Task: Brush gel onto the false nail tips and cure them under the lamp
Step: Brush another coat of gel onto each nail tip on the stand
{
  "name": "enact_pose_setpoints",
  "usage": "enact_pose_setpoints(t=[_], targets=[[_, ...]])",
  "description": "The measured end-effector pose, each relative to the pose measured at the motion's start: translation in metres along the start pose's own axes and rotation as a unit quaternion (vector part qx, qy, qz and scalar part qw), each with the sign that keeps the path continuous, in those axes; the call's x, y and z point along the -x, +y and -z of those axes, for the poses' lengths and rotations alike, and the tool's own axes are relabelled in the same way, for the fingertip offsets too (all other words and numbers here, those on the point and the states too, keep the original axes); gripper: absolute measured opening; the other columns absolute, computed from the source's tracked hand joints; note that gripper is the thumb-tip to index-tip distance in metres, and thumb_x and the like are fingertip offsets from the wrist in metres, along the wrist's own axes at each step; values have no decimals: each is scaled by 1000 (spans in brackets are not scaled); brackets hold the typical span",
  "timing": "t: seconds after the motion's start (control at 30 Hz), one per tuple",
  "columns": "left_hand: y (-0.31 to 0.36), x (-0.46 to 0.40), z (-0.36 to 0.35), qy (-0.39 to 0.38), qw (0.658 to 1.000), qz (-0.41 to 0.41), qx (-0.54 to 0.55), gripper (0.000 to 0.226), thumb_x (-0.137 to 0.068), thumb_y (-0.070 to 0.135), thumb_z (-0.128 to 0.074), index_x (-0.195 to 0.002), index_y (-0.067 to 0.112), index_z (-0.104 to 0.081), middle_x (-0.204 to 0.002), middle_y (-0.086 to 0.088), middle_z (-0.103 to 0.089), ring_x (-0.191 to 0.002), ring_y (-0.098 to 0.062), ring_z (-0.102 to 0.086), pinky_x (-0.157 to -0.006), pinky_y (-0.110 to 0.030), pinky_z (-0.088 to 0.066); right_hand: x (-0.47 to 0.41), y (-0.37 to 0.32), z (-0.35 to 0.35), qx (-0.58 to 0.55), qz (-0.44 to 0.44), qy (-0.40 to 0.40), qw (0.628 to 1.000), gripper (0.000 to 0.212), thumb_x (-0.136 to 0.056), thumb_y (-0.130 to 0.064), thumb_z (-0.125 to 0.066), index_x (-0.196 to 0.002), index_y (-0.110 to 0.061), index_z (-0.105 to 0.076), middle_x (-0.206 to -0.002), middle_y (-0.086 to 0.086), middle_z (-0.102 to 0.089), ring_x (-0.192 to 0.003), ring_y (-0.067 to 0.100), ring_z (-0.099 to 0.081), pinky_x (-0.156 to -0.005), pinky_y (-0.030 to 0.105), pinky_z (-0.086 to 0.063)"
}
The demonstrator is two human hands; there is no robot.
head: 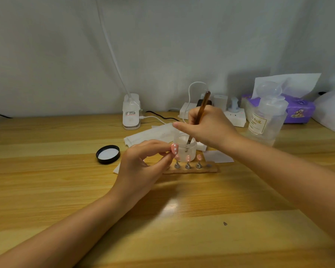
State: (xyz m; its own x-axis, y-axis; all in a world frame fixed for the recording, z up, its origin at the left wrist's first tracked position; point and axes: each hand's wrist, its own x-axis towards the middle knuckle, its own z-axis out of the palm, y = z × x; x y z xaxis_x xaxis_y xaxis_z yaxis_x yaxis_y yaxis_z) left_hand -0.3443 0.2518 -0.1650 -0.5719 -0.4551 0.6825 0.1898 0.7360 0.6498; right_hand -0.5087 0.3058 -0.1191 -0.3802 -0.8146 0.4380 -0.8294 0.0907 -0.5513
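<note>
My left hand (pixel 143 163) pinches a pink false nail tip with white dots (pixel 174 148) on its stand, held just above the table. My right hand (pixel 207 126) grips a brown-handled brush (pixel 202 107), whose tip dips into a small clear gel jar (pixel 185 147). Three more pink nail tips (pixel 188 158) stand on metal holders on a wooden strip (pixel 191 169) in front of the jar. A white clip lamp (pixel 131 113) stands at the back of the table.
The jar's black lid (pixel 108 154) lies open to the left. White wipes (pixel 149 135) sit behind the jar. A clear pump bottle (pixel 267 115), a purple tissue pack (pixel 298 109), a power strip (pixel 234 115) and cables line the back right.
</note>
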Motion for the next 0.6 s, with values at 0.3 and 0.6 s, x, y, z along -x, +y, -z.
enact_pose_setpoints(t=[0.3, 0.6], targets=[[-1, 0, 0, -6, 1000, 17, 11, 22, -76, 16, -64, -97, 20, -68, -88, 6, -69, -81, -8, -63, -73, -19, -52, -7, 3, 10, -137, -73, 70, 985, 40, -86, -40, -60, -55, -15, -56, -41, -7, -51, -36, 0, -48, -48, 14, -43], [-3, 0, 0, -11, 1000, 16, -1, 24, -76, 14, -65, -99, 18, -67, -88, 9, -68, -80, -7, -63, -72, -17, -51, 5, 25, 22, -235, -211, 139, 938, 42, -88, -43, -56, -58, -14, -57, -32, -8, -46, -30, -1, -44, -36, 10, -36]])
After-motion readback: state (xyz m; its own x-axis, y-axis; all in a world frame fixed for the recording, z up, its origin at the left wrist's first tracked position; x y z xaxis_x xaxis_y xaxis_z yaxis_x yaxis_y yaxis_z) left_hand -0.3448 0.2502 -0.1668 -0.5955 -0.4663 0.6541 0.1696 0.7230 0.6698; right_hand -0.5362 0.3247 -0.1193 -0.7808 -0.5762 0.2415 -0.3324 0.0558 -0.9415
